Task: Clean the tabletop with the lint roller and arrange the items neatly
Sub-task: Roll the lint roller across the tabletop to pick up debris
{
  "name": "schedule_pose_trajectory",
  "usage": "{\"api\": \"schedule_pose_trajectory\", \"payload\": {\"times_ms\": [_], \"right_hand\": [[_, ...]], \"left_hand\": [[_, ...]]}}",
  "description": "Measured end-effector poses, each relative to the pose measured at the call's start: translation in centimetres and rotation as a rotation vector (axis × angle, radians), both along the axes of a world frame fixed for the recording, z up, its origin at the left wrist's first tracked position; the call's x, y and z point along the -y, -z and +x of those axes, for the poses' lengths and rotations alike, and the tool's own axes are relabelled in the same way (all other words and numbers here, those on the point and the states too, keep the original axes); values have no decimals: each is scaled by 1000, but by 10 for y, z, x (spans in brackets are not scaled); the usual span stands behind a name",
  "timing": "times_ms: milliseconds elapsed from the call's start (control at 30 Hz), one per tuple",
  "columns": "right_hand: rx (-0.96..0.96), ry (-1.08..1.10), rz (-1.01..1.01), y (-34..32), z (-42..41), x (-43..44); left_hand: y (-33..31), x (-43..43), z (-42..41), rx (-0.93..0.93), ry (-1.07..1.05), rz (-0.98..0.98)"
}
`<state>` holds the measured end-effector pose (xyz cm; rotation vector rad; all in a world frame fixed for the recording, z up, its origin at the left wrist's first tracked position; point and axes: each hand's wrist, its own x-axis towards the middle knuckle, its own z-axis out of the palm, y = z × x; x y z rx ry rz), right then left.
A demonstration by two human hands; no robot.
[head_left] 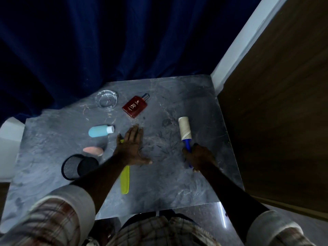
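My right hand (pixel 199 157) grips the blue handle of the lint roller (pixel 185 129), whose pale roll lies on the grey marble tabletop (pixel 168 183) at the right. My left hand (pixel 132 148) lies flat and open on the table's middle, over the top part of a yellow-green comb (pixel 124 181). Left of it are a light blue bottle (pixel 100 131) on its side, a pink oval sponge (pixel 93 150) and a black mesh cup (pixel 78 166) tipped over. Farther back are a red perfume bottle (pixel 135 106) and a clear glass ashtray (pixel 106 99).
A dark blue curtain (pixel 106 41) hangs behind the table. A wooden panel (pixel 284 112) with a white edge rises along the right side. The table's front edge is close to my body.
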<state>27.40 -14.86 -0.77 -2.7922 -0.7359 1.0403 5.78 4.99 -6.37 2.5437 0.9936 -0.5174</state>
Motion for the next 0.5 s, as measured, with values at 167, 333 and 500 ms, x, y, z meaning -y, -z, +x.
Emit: {"api": "schedule_pose_trajectory", "payload": {"times_ms": [167,333,500], "right_hand": [[43,-16,-1,1,6,0],[47,-50,-11,5,9,-5],[87,-109,-66,4,2,-10]], "left_hand": [[-9,3,7,-7,-57,-56],[-13,19,10,55,-138,-104],[-15,41,2,164,-175,-104]]}}
